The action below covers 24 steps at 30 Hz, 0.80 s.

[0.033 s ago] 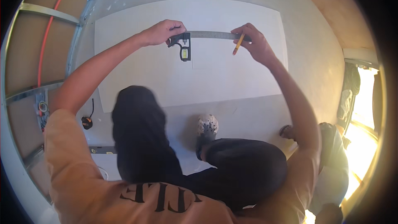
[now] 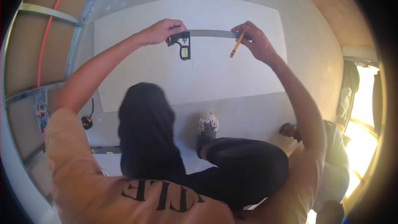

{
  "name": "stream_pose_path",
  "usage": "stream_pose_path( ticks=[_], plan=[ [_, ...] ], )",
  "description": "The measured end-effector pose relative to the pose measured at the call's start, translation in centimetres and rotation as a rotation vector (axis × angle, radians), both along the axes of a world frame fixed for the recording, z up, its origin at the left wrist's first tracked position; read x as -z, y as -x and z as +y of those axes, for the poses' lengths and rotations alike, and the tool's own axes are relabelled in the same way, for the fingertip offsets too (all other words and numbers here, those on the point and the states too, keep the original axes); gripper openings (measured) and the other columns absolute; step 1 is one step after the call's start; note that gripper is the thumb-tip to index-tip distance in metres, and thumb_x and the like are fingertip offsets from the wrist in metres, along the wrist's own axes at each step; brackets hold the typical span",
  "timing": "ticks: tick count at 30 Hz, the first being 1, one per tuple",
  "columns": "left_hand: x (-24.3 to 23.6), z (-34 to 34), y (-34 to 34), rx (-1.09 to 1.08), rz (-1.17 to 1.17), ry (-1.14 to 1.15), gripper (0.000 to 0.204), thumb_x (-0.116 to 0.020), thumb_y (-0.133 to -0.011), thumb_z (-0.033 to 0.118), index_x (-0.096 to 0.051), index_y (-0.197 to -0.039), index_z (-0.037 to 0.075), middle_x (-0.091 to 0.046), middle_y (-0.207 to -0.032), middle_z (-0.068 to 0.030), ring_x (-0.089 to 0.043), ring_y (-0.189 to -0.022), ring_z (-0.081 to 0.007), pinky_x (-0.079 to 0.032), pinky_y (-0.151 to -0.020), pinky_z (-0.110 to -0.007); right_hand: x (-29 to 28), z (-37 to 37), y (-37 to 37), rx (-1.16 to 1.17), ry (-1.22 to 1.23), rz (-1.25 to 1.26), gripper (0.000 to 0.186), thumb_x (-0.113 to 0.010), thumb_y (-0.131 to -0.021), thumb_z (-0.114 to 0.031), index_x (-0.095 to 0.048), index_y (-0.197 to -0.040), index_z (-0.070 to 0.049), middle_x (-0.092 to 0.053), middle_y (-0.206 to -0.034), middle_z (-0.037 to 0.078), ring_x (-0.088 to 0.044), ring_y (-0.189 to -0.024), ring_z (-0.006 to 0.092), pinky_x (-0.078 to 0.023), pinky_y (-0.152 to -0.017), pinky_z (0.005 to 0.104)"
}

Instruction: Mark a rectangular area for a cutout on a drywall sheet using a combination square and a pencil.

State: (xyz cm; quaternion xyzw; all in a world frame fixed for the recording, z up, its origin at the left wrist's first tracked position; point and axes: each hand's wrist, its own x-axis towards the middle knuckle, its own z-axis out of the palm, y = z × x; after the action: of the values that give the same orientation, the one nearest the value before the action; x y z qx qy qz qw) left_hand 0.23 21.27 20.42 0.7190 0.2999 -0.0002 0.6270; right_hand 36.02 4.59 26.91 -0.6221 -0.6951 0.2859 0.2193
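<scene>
Combination square [image 2: 211,33] spans a white board [image 2: 232,79], left hand [image 2: 168,31] pinching its head, right hand [image 2: 253,39] closed on its far end and a pencil [image 2: 236,46], eraser dipping lower than before.

One combination square [image 2: 211,33], one pencil [image 2: 237,47], one white board [image 2: 141,74], one tape measure [image 2: 86,122], one red line [image 2: 44,43]
</scene>
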Motion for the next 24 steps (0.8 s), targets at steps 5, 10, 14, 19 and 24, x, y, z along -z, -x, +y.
stream_pose_path(
  ticks=[5, 10, 14, 19, 24],
  plan=[
    [4.5, -3.7, 0.6, -0.032, -0.242, -0.01, 0.038, -0.085, -0.103, 0.017, -0.073, -0.139, 0.01, -0.07, -0.108, 0.0004, -0.064, -0.079, -0.0079, -0.057, -0.074, -0.028, 0.0, -1.2, 0.9, 0.012, 0.069, -0.146, 0.025, -0.079, -0.1, 0.0, -0.074, -0.123, -0.008, -0.067, -0.114, 0.012, -0.071, -0.106, 0.0313, -0.062, -0.097, 0.0438],
    [12.5, -10.2, 1.7, -0.222, -0.149, -0.11, 0.054, -0.092, -0.092, 0.009, -0.077, -0.144, 0.019, -0.07, -0.108, -0.0034, -0.065, -0.076, -0.0137, -0.057, -0.076, -0.034, 10.6, -4.0, 3.4, 0.056, -0.069, -0.3, 0.031, -0.077, -0.095, 0.005, -0.073, -0.121, -0.011, -0.068, -0.116, 0.01, -0.068, -0.113, 0.0364, -0.057, -0.098, 0.0509],
    [16.5, -11.1, 0.9, -0.235, -0.124, -0.355, 0.05, -0.089, -0.095, 0.017, -0.079, -0.143, 0.018, -0.071, -0.108, -0.0098, -0.066, -0.087, -0.0247, -0.058, -0.083, -0.04, 16.4, -4.8, 2.8, 0.147, -0.093, -0.288, 0.029, -0.078, -0.098, 0.001, -0.077, -0.123, -0.014, -0.069, -0.121, 0.008, -0.068, -0.114, 0.0355, -0.057, -0.1, 0.0516],
    [18.2, -10.5, -0.3, -0.21, -0.008, -0.752, 0.048, -0.081, -0.101, 0.021, -0.076, -0.148, 0.019, -0.066, -0.107, -0.0109, -0.059, -0.109, -0.033, -0.05, -0.105, -0.045, 21.5, -4.4, 2.2, 0.199, -0.132, -0.248, 0.028, -0.077, -0.099, 0.0, -0.078, -0.123, -0.015, -0.07, -0.123, 0.005, -0.067, -0.117, 0.0322, -0.054, -0.099, 0.0489],
    [18.7, -13.4, -0.5, -0.19, 0.127, -0.744, 0.08, -0.095, -0.088, 0.036, -0.065, -0.161, 0.021, -0.059, -0.135, -0.0089, -0.052, -0.129, -0.0316, -0.039, -0.119, -0.048, 24.1, -5.0, 2.1, 0.26, -0.174, -0.263, 0.028, -0.077, -0.099, -0.001, -0.079, -0.123, -0.015, -0.07, -0.121, 0.001, -0.066, -0.118, 0.029, -0.049, -0.1, 0.0463]
  ],
)
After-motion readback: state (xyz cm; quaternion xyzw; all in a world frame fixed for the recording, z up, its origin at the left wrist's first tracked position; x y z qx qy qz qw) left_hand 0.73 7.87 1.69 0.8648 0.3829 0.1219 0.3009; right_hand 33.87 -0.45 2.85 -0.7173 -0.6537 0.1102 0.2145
